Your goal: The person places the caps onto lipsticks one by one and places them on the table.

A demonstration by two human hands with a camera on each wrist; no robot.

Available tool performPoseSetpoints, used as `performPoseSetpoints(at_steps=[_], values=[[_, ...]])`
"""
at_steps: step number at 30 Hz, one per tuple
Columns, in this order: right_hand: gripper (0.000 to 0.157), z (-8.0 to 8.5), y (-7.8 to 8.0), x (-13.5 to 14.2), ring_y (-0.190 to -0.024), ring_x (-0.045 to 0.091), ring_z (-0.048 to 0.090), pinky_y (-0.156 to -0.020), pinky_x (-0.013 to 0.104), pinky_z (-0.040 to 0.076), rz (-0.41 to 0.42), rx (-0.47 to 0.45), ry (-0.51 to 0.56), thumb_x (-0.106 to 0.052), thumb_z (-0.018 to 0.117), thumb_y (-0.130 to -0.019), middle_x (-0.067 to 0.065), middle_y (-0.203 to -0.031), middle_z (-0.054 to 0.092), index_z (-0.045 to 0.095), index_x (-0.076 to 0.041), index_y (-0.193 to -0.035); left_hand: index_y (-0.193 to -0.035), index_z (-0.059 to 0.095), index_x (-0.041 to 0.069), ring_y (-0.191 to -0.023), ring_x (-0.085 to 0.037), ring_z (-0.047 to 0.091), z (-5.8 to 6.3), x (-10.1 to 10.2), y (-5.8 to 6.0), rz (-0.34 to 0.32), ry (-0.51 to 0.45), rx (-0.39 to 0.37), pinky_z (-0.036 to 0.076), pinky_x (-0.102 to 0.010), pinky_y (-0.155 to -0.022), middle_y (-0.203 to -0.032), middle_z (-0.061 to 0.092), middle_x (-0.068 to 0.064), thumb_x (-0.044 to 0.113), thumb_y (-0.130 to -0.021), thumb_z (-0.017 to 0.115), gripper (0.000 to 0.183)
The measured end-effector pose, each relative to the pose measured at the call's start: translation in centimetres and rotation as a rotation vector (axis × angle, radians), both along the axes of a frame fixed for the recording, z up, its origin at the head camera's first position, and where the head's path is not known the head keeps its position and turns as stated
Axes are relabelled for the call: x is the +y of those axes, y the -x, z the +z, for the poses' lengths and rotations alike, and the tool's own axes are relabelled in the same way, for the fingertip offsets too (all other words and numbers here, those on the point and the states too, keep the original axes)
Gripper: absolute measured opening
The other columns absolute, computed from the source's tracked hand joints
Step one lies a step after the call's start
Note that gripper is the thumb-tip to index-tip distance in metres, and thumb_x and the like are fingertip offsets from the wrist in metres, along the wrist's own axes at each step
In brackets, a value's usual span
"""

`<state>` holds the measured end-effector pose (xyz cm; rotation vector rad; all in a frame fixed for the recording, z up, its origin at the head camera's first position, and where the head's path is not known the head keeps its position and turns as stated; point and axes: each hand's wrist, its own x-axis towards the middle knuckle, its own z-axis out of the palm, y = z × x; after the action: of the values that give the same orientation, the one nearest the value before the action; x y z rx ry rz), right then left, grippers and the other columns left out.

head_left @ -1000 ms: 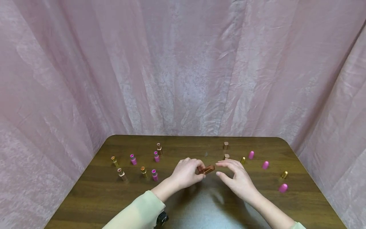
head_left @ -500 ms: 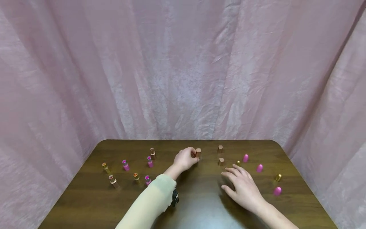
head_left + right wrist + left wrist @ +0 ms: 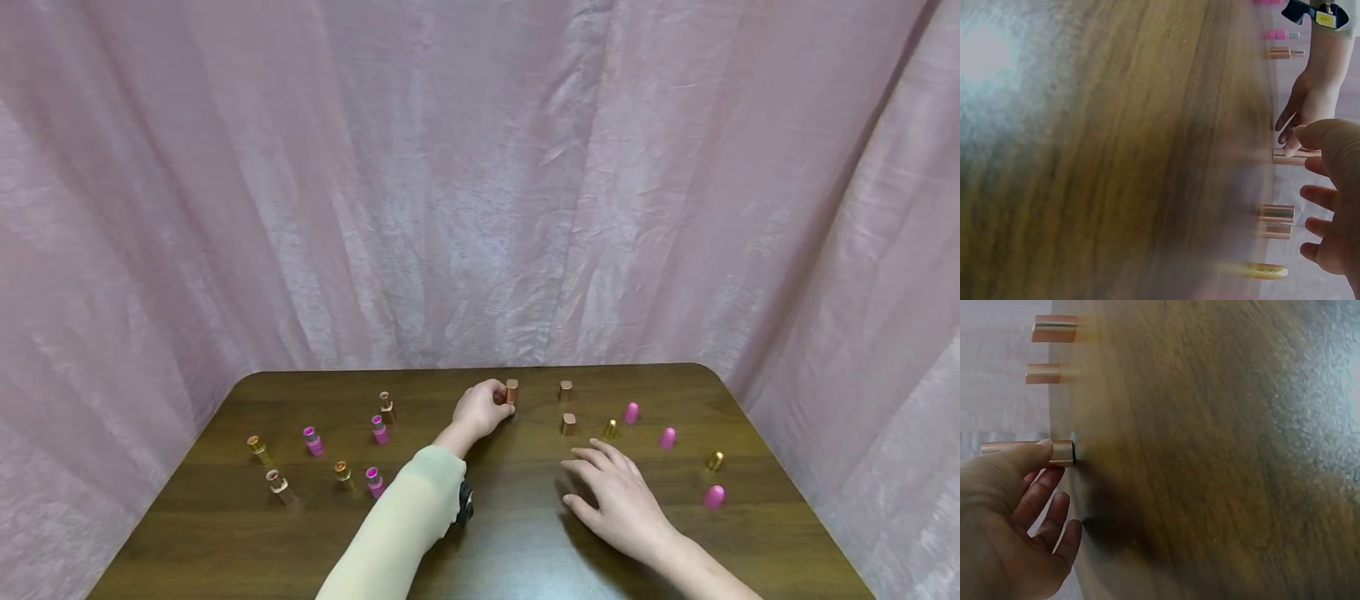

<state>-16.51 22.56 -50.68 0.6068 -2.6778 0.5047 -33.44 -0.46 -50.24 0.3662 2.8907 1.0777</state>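
Note:
My left hand (image 3: pixel 478 409) pinches a copper lipstick (image 3: pixel 512 392) near the far edge of the table. Its cap is on and it stands upright; in the left wrist view the thumb and fingers lie around the lower part of the lipstick (image 3: pixel 1063 452). Whether its base touches the wood I cannot tell. My right hand (image 3: pixel 617 504) hovers over the right half of the table, fingers spread and holding nothing. Nearest to it are a gold cap (image 3: pixel 611 429) and a copper cap (image 3: pixel 568 424).
Uncapped lipsticks stand at left: copper (image 3: pixel 387 407), gold (image 3: pixel 258 450) and pink (image 3: pixel 312 441), several in all. More caps stand at right, among them a pink cap (image 3: pixel 667 437) and another gold cap (image 3: pixel 715 461). A pink curtain (image 3: pixel 450 208) hangs behind the table (image 3: pixel 510 533).
The left hand has carried the copper lipstick from the middle of the table to the far side and turned it upright. The right hand has drawn back from it. The head view has shifted slightly.

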Motion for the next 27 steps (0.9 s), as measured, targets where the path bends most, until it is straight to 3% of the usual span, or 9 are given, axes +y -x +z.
performPoseSetpoints(at_steps=[7,12,19,23,27], values=[[0.045,-0.5,0.0,-0.1,-0.136,0.041,0.048,-0.108,0.064,0.037,0.002,-0.008,0.010,-0.032,0.082,-0.084,0.011,-0.136,0.063,0.071,-0.016,-0.125,-0.109,0.070,0.014,-0.102,-0.023,0.066,-0.5,-0.2,0.0,-0.002,0.019,0.005,0.050,-0.043,-0.092,-0.104,0.073,0.001,0.021,-0.090,0.079,0.022],[0.045,-0.4,0.0,0.7,-0.135,0.040,0.049,-0.107,0.064,0.037,-0.020,-0.006,0.011,-0.031,0.083,-0.084,0.009,-0.135,0.064,0.071,-0.016,-0.125,-0.123,0.068,0.012,-0.113,-0.029,0.062,-0.3,-0.2,-0.4,-0.027,0.056,0.007,0.048,-0.046,-0.097,-0.116,0.070,-0.003,0.027,-0.089,0.080,0.039],[0.044,0.5,0.6,2.1,-0.130,0.039,0.052,-0.103,0.063,0.040,-0.066,0.020,0.031,-0.028,0.082,-0.085,0.010,-0.132,0.065,0.071,-0.013,-0.125,-0.139,0.061,0.015,-0.119,-0.034,0.058,2.2,-1.4,-2.0,-0.010,0.243,0.049,0.048,-0.054,-0.096,-0.130,0.064,-0.007,0.042,-0.092,0.073,0.056],[0.044,1.2,1.0,3.1,-0.129,0.039,0.053,-0.103,0.062,0.040,-0.110,0.009,0.062,-0.026,0.080,-0.088,0.010,-0.132,0.065,0.069,-0.011,-0.128,-0.143,0.058,0.016,-0.122,-0.034,0.056,4.0,-2.0,-3.1,-0.034,0.336,0.131,0.046,-0.055,-0.098,-0.136,0.062,-0.007,0.045,-0.093,0.070,0.059],[0.046,1.7,1.1,4.0,-0.128,0.040,0.052,-0.104,0.061,0.039,-0.136,-0.005,0.097,-0.023,0.079,-0.089,0.011,-0.133,0.065,0.067,-0.010,-0.131,-0.143,0.058,0.015,-0.120,-0.033,0.058,5.5,-2.8,-5.1,-0.093,0.372,0.242,0.048,-0.052,-0.096,-0.136,0.062,-0.007,0.047,-0.093,0.070,0.061]])
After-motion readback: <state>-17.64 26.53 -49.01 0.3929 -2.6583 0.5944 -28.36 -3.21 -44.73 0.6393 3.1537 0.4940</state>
